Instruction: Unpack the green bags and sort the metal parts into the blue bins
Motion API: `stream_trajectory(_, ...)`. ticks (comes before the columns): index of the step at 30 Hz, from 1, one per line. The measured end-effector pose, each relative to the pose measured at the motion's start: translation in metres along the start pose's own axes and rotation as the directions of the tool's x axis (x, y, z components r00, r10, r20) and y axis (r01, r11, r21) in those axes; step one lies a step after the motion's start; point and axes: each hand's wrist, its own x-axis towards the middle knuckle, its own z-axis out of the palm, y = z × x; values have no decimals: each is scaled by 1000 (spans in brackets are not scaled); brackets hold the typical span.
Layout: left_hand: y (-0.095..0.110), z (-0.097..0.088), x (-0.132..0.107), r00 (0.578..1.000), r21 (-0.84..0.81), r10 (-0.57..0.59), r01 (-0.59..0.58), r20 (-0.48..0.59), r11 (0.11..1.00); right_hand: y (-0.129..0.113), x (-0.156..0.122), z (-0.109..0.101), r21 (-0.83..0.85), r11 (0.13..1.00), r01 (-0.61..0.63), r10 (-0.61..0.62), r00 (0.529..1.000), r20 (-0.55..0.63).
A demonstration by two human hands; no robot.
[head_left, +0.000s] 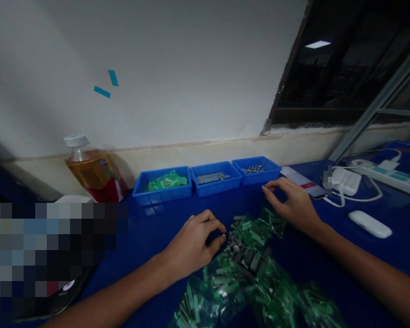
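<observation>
My left hand (201,239) is pinched closed at the left side of a loose heap of small grey parts (241,248). A tiny pale glint shows at its fingertips, too small to name. My right hand (292,200) is raised in front of the rightmost bin, thumb and forefinger closed on a small metal piece (264,187). Clear bags of green and silvery strips (273,291) lie in front of and around the heap. Three blue bins stand along the wall: one with green packets (168,180), one with grey rods (212,177), one with small metal pieces (253,169).
An orange-labelled bottle (94,175) stands at the back left. A phone (305,183) lies beyond my right hand, near a white charger (345,181), cables and a power strip (392,177). A white earbud case (370,223) rests at right. A dark device (66,296) lies at lower left.
</observation>
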Motion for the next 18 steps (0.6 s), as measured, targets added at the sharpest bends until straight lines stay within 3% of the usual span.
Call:
stream_trajectory(5, 0, 4, 1, 1000, 9, -7, 8, -27, 1000, 28, 27, 10, -129, 975, -182, 186, 982, 19)
stream_trajectory(9, 0, 5, 2, 998, -7, 11, -12, -61, 1000, 49, 73, 22, -284, 929, -238, 294, 939, 177)
stream_trajectory(11, 0, 4, 2, 998, -18, 21, -23, -63, 1000, 58, 93, 30, -320, 910, -263, 353, 896, 268)
stream_trajectory(15, 0, 2, 1, 998, -46, 39, -41, -51, 998, 65, 122, 41, -398, 869, -295, 449, 808, 381)
stream_trajectory(18, 0, 2, 2, 998, -93, 24, -30, -63, 995, 58, 130, 38, -408, 871, -275, 438, 811, 387)
